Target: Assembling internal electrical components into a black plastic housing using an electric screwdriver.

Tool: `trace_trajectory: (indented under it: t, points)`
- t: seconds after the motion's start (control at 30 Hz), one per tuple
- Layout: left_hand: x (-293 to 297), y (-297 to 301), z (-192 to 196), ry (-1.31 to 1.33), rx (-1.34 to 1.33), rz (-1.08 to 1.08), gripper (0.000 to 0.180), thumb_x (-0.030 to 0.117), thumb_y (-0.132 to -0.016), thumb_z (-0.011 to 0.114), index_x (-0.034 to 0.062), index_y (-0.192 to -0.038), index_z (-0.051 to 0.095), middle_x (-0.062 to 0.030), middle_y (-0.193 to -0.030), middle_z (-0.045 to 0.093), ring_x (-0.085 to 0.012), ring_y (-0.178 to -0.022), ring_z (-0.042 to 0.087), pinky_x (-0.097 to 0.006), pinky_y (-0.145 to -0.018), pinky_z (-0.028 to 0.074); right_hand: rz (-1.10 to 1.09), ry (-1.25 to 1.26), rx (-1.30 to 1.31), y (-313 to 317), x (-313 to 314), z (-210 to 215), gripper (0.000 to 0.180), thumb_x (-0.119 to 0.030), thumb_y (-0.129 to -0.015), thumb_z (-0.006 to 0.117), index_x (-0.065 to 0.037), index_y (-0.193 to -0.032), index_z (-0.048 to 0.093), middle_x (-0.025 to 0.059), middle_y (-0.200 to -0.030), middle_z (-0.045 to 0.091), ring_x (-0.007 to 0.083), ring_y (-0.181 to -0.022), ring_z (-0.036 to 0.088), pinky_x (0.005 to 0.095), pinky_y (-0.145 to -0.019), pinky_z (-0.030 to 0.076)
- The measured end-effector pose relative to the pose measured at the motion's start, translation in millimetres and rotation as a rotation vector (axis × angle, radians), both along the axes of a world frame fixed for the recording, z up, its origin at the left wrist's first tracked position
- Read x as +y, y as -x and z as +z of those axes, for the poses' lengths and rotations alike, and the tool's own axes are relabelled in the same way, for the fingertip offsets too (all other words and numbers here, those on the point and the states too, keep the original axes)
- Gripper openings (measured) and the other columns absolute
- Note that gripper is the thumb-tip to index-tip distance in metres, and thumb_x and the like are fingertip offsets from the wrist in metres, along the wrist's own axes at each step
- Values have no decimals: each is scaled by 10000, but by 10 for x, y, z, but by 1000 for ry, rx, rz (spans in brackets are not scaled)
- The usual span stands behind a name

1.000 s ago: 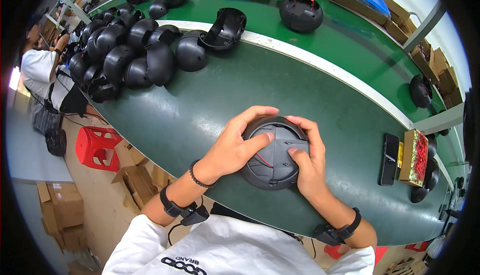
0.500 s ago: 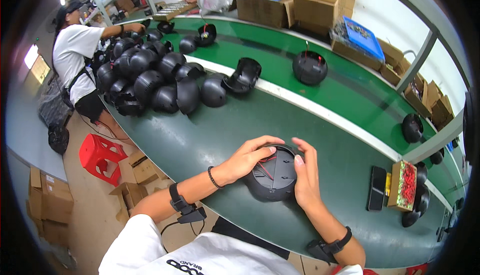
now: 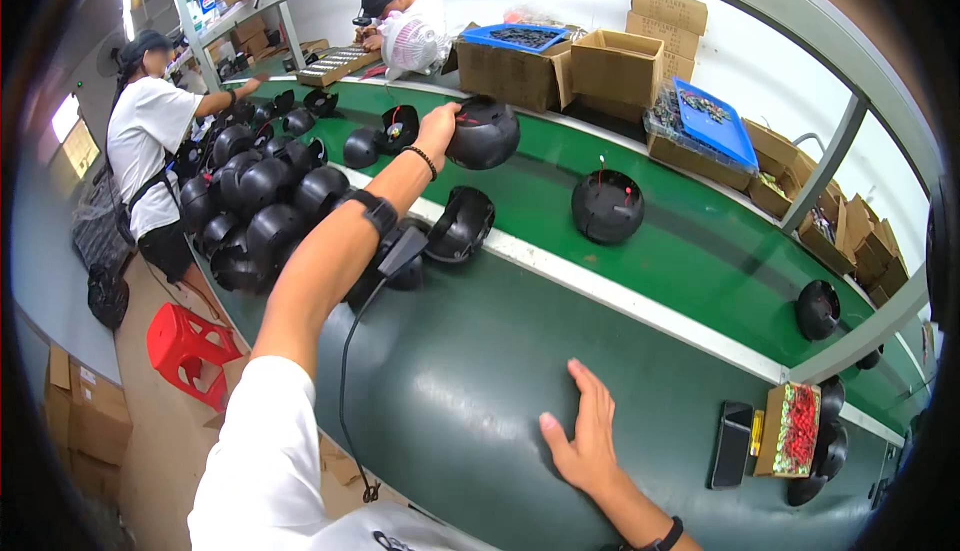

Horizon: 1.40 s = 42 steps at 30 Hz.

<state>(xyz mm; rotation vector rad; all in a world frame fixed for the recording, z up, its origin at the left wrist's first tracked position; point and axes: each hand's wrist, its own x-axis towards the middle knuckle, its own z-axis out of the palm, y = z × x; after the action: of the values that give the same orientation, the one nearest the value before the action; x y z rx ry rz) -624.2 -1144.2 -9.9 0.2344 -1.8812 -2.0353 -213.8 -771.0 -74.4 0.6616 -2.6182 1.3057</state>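
Note:
My left arm reaches far across the table, and my left hand (image 3: 436, 133) grips the rim of a round black plastic housing (image 3: 487, 141) over the green conveyor belt (image 3: 540, 166). Whether the housing touches the belt cannot be made out. My right hand (image 3: 586, 439) holds nothing, its fingers apart and thumb out, above the dark green tabletop (image 3: 470, 391). Below my left hand lies an open black shell (image 3: 462, 224) at the table's edge. Another black housing (image 3: 608, 207), with thin upright wires, sits on the belt to the right.
Many black shells (image 3: 270, 186) are heaped at the left, where a person (image 3: 150, 131) reaches in. On the right lie a phone (image 3: 732, 445) and a box of small red parts (image 3: 790, 429). A metal post (image 3: 825, 166), blue trays and cardboard boxes line the belt's far side.
The black housing has gone from between both hands at the near table to over the belt, in my left hand. My right hand has let go and lowered slightly.

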Motion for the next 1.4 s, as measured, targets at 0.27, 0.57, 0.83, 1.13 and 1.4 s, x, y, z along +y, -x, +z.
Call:
trace_trajectory:
  t: [0.27,0.57,0.83,1.13,1.4]
  points:
    - [-11,959,-707,-101,-230,-37,378,316,-1030,545,33,-1260,645,-141,-1233,717,-256,-1060,709,-417,-940,538,-10,-1,-110,10,52,224,722,-296,-932,729,8,-1529,457,257,-1541,495,456,-1446,421,551,-1217,274]
    - [174,545,-601,117,-80,6,588,480,-947,709,-11,-1271,686,-201,-1239,702,-312,-1166,655,-401,-1044,487,32,-34,-81,52,12,230,668,-275,-956,683,6,-1520,462,234,-1539,506,421,-1426,452,535,-1220,267]
    - [-645,289,-261,1291,-214,306,653,452,-865,813,0,-1275,580,-261,-1332,607,-458,-1201,645,-536,-1015,540,-2,-23,-96,-3,29,217,556,-277,-986,664,-18,-1459,527,212,-1476,566,400,-1389,504,551,-1228,266]
    - [-1152,103,-286,1373,-406,167,574,308,-880,838,125,-1345,554,-202,-1312,673,-424,-1261,639,-531,-1049,524,-1,-14,-88,-21,19,112,550,-313,-976,707,-36,-1426,557,205,-1463,576,389,-1378,515,567,-1228,254]
    - [53,-2051,849,1393,535,-256,403,38,-865,765,78,-1245,640,-164,-1141,676,-384,-1042,687,-455,-914,563,-46,188,-8,-19,66,119,644,-260,-889,820,19,-1401,548,256,-1437,540,399,-1336,530,466,-1130,412]
